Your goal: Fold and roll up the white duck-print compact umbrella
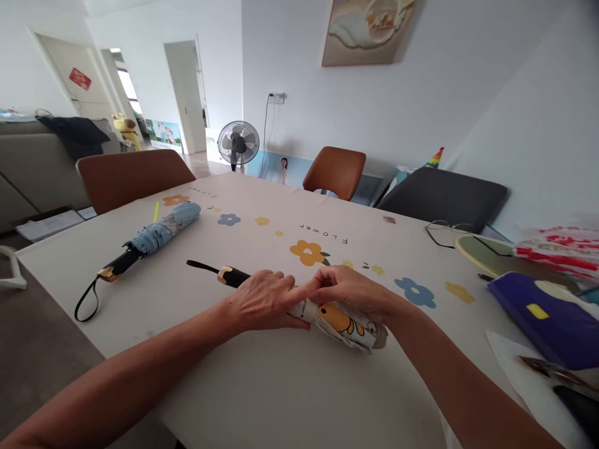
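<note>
A folded white umbrella [345, 325] with a yellow and black print lies across the near part of the table. Its black handle [233, 277] has a gold-coloured end and a wrist strap pointing left. Over the part where handle meets canopy, my left hand [269, 300] is wrapped round the umbrella. My right hand [353, 292] bends over the canopy just to the right, fingertips pinched on the fabric or its strap close to my left fingers; what exactly they pinch is hidden. Further left rests a folded blue umbrella [163, 229] with a black handle, touched by neither hand.
The white table [262, 380] carries a flower print. Along its right side are eyeglasses [449, 227], a purple packet [538, 318] and a red-and-white plastic bag [561, 249]. Brown chairs [334, 171] and a dark chair [444, 196] stand around it. A fan [238, 143] stands behind.
</note>
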Demonstrator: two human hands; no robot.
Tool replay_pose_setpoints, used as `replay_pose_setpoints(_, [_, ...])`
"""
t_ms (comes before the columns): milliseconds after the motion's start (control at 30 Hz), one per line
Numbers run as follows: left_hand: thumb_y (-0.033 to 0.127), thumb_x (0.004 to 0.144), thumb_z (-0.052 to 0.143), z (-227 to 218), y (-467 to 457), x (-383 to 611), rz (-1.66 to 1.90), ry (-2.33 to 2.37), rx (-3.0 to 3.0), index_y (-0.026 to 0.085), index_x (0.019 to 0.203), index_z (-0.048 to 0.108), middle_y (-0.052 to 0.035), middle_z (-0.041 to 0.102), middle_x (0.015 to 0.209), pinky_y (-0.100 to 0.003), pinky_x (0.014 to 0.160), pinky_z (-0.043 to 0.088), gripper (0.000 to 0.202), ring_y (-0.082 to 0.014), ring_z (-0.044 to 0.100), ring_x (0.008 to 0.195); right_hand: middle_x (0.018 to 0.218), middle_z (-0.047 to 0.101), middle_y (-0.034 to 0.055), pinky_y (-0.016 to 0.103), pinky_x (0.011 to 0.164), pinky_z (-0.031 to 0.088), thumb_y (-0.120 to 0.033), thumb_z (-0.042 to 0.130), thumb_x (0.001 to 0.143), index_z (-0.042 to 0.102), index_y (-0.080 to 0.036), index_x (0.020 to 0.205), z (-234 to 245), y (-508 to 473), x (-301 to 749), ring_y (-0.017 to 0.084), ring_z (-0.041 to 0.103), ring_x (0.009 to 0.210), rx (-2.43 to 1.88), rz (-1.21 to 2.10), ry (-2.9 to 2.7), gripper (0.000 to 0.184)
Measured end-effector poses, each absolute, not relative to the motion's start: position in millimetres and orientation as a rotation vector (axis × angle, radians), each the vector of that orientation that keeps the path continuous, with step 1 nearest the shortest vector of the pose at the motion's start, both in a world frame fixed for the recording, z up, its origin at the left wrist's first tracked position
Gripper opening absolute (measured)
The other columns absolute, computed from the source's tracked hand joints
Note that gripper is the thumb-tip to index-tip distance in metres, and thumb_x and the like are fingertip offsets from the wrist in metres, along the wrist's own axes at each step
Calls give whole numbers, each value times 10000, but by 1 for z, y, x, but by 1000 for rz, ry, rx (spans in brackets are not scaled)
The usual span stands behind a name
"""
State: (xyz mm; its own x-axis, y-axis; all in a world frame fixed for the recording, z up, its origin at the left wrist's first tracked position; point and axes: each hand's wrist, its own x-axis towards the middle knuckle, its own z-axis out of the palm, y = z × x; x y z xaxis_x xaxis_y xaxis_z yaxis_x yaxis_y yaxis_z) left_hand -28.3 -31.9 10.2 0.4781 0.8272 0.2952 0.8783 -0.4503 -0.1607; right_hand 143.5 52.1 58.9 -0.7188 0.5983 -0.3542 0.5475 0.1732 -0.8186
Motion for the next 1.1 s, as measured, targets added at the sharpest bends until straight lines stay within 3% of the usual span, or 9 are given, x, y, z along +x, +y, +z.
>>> replay_pose_setpoints(133, [615,811,372,5,-30,-31,-221,-1386,-2434,235,1185,364,-7,563,730,-249,495,286,534,-144,533,610,727,558,4,213,548,364,-268,611,660,557,-169,731,55,56,145,101,476,639,-1113,1784,-2317,133])
replay_pose_setpoints(233, [617,808,375,2,-28,-33,-233,-1406,-2449,236,1136,412,-3,562,725,-250,486,279,504,-140,532,605,755,564,9,214,546,363,-301,583,698,563,-171,768,51,58,145,103,477,644,-1123,1731,-2364,149])
replay_pose_setpoints(367, [654,785,366,0,-25,-37,-293,-1497,-2452,237,1046,479,-1,564,723,-240,490,290,505,-134,537,608,764,589,29,247,571,368,-357,513,745,559,-171,755,45,60,142,133,501,669,-1219,1256,-2461,192])
replay_pose_setpoints(467, [662,770,383,1,-23,-39,-320,-1615,-2433,256,1085,479,-1,586,746,-237,503,314,523,-142,565,630,783,607,40,273,603,382,-384,488,760,548,-170,770,45,61,141,158,529,700,-1261,1004,-2405,222])
replay_pose_setpoints(567, [651,756,420,3,-22,-39,-337,-1736,-2409,258,1196,409,-21,633,835,-250,537,358,590,-174,606,701,907,622,56,304,682,409,-394,477,777,537,-182,806,51,59,143,182,557,798,-1227,916,-2298,222])
replay_pose_setpoints(667, [661,706,478,6,-21,-38,-365,-1883,-2340,203,1345,214,-59,661,896,-272,569,394,829,-213,628,736,1059,598,69,336,761,408,-376,473,787,536,-192,828,59,54,145,204,549,917,-1163,820,-2238,200])
replay_pose_setpoints(800, [658,668,517,7,-21,-35,-369,-1999,-2273,137,1395,9,-75,675,864,-280,593,414,1029,-232,639,757,1128,569,50,327,746,416,-370,461,801,529,-208,830,66,44,146,210,533,971,-1115,718,-2258,179])
replay_pose_setpoints(1100, [629,659,551,5,-19,-36,-383,-2004,-2256,130,1396,-18,-60,671,828,-270,586,414,1057,-217,639,735,1201,529,49,374,875,412,-280,456,811,573,-222,880,66,34,143,235,476,1121,-964,614,-2446,148])
